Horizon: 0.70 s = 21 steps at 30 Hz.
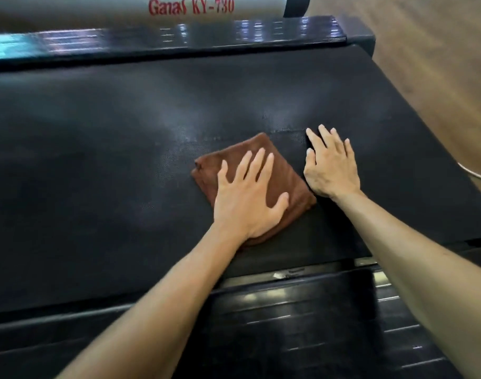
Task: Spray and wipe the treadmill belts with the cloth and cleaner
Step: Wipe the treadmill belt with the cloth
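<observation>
A folded brown cloth lies on the black treadmill belt, a little right of the middle. My left hand presses flat on the cloth with its fingers spread. My right hand rests flat on the bare belt just to the right of the cloth, fingers straight. A damp, lighter sheen shows on the belt to the left of and behind the cloth. No cleaner bottle is in view.
Ribbed black side rails run along the far edge and the near edge of the belt. A white frame tube with red lettering lies beyond. Wooden floor and a white cable are at the right.
</observation>
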Motion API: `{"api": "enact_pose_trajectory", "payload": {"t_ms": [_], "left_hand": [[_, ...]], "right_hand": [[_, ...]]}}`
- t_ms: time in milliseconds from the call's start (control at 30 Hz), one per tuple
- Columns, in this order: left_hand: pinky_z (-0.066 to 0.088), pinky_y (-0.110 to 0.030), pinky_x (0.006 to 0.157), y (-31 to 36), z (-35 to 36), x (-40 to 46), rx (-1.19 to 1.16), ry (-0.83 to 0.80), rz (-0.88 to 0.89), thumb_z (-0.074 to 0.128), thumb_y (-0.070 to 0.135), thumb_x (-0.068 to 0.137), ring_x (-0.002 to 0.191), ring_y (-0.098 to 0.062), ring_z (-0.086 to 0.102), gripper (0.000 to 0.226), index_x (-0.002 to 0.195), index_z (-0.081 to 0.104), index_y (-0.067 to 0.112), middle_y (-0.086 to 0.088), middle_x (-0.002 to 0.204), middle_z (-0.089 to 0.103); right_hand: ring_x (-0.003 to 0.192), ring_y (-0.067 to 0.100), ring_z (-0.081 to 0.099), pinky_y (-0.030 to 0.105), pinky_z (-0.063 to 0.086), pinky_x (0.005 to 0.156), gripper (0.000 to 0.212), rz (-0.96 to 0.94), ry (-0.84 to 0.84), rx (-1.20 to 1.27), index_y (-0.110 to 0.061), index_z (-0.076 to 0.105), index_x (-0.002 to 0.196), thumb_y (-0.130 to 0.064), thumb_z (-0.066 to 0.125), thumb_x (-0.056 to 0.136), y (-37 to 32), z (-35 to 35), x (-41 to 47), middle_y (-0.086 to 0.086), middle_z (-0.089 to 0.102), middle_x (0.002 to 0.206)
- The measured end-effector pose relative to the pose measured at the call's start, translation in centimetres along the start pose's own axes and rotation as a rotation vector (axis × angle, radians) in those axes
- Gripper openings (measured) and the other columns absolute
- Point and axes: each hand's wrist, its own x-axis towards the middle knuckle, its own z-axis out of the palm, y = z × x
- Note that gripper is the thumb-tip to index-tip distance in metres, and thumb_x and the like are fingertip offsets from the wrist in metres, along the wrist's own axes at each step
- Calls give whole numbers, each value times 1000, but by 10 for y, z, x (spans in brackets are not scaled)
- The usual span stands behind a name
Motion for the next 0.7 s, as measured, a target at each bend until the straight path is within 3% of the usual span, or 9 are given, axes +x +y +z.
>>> {"api": "enact_pose_trajectory", "payload": {"t_ms": [133,233,300,433,533,700], "left_hand": [[-2,-50,127,-10,-6,42,-33,-105,149,33,66,98,158,-15,-3,90,164,3,13,0,172,-1],[-3,-41,128,-22,-15,37,-142,-4,138,35,55,103,158,-22,0,84,162,8,3,-11,171,2],[-2,-41,128,-28,-16,22,-100,46,15,29,49,104,158,-25,1,77,161,13,1,-15,171,6],[-2,-46,128,-34,-12,0,-51,-35,-89,9,55,95,158,-24,-3,85,162,6,2,-13,171,2],[-4,-48,128,-24,-9,-16,-38,-50,-82,0,55,87,158,-22,-8,90,163,0,6,-10,172,-3],[-6,-50,127,37,0,-8,-43,-75,86,7,52,91,158,-23,-9,85,163,3,8,-9,171,-5]], "right_hand": [[159,20,10,43,1,129,53,32,-41,130,-24,34,161,-26,35,108,1,-8,8,1,21,171],[157,22,21,47,4,128,51,164,-104,326,-19,39,158,-21,33,108,-15,-36,23,2,30,168],[158,23,17,48,2,128,52,85,-68,262,-15,36,160,-23,32,109,-38,-44,25,5,28,169],[160,19,4,48,-5,127,56,-261,-101,33,-13,24,164,-29,28,110,-85,-18,-4,4,14,173],[159,14,-5,47,-10,128,60,-261,-134,-36,-18,10,166,-38,19,110,-78,-1,-31,1,1,174],[160,14,-4,48,-8,128,66,-130,-69,-43,-22,12,166,-46,17,105,-4,-15,-61,-1,2,174]]}}
